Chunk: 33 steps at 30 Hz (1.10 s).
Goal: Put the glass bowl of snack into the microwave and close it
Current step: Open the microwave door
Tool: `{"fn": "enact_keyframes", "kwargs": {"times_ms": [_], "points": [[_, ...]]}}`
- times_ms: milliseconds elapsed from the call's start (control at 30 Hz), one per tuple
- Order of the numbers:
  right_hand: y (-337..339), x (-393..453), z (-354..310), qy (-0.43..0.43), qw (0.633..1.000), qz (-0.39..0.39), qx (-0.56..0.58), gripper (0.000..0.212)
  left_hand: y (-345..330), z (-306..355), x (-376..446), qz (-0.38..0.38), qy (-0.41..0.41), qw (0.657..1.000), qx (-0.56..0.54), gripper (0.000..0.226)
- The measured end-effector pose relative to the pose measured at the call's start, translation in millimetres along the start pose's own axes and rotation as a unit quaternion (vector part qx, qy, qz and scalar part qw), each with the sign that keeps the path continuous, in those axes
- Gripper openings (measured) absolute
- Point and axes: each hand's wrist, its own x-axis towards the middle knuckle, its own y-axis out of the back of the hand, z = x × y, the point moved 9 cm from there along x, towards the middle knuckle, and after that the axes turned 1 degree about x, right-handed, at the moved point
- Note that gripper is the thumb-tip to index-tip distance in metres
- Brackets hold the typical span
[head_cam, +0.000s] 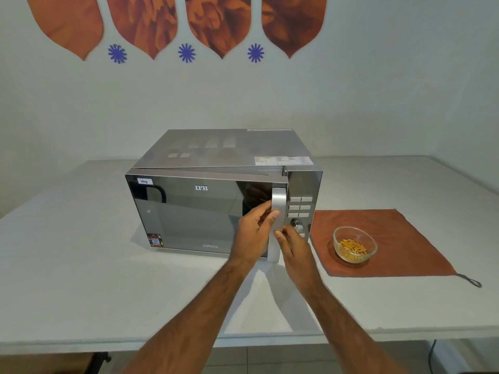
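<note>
A silver microwave (221, 157) with a dark mirrored door (189, 211) stands in the middle of the table. Its door is swung slightly ajar, with a gap along the top right. My left hand (252, 233) is wrapped around the vertical silver door handle (278, 201) from the left. My right hand (293, 247) holds the lower part of the same handle from the right. The glass bowl (354, 244) with orange stick snacks sits on a rust-coloured cloth (391, 238), to the right of the microwave and apart from both hands.
The microwave's control panel (299, 209) with buttons and a knob sits just right of the handle. The white table (81, 265) meets a wall behind and on the right. The table's front edge runs below my forearms. A dark cable (432, 354) hangs at the lower right.
</note>
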Motion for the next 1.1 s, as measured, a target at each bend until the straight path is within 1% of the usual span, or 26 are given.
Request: {"fn": "enact_keyframes", "kwargs": {"times_ms": [33, 133, 200, 267, 333, 400, 500, 533, 600, 667, 733, 800, 933, 1000, 1100], "points": [[-1.2, -0.9, 3.1, 0.001, 1.000, -0.004, -0.005, 0.038, 1.6, 0.1, -2.2, 0.001, 0.004, 1.000, -0.002, 0.050], [0.1, -13.7, 12.8, 0.011, 1.000, -0.011, -0.018, 0.044, 5.2, -0.3, -14.4, 0.004, 0.014, 1.000, -0.010, 0.051], [4.7, -24.2, 24.8, 0.018, 0.999, -0.003, -0.031, 0.035, 8.1, 1.6, -24.0, 0.006, 0.015, 1.000, -0.021, 0.051], [12.7, -32.2, 40.7, 0.005, 0.998, 0.012, -0.060, 0.023, 12.5, 4.2, -34.7, 0.014, 0.013, 0.999, -0.039, 0.054], [18.5, -35.9, 55.2, -0.009, 0.995, 0.015, -0.097, 0.017, 17.9, 4.1, -46.1, 0.022, 0.018, 0.997, -0.067, 0.057], [18.3, -38.0, 68.5, -0.020, 0.990, -0.011, -0.139, 0.024, 23.6, -0.6, -57.5, 0.029, 0.031, 0.995, -0.095, 0.047], [11.1, -37.9, 86.0, -0.038, 0.973, -0.075, -0.213, 0.048, 32.1, -3.1, -74.9, 0.042, 0.051, 0.991, -0.116, 0.025], [6.3, -38.4, 91.4, -0.043, 0.964, -0.102, -0.243, 0.055, 35.9, -2.0, -81.1, 0.046, 0.055, 0.990, -0.121, 0.022], [-3.1, -37.4, 101.3, -0.044, 0.939, -0.149, -0.308, 0.063, 43.7, -0.7, -89.1, 0.047, 0.060, 0.989, -0.125, 0.023], [-9.8, -36.8, 107.2, -0.024, 0.915, -0.174, -0.362, 0.067, 52.2, -4.5, -95.1, 0.051, 0.058, 0.989, -0.130, 0.021], [-14.2, -38.1, 110.7, -0.009, 0.900, -0.181, -0.396, 0.072, 59.7, -10.0, -100.6, 0.051, 0.058, 0.988, -0.135, 0.025], [-17.4, -40.9, 115.5, -0.006, 0.888, -0.188, -0.419, 0.076, 66.8, -12.8, -107.7, 0.050, 0.065, 0.986, -0.142, 0.037], [-19.8, -44.2, 122.6, 0.006, 0.864, -0.195, -0.464, 0.081, 81.1, -15.1, -120.7, 0.024, 0.070, 0.985, -0.157, 0.059], [-20.6, -44.0, 122.3, 0.006, 0.862, -0.195, -0.468, 0.082, 88.2, -18.5, -125.2, 0.002, 0.072, 0.983, -0.166, 0.063], [-20.5, -44.8, 122.5, 0.003, 0.863, -0.194, -0.466, 0.083, 94.9, -24.8, -131.9, -0.022, 0.078, 0.979, -0.187, 0.060]]}}
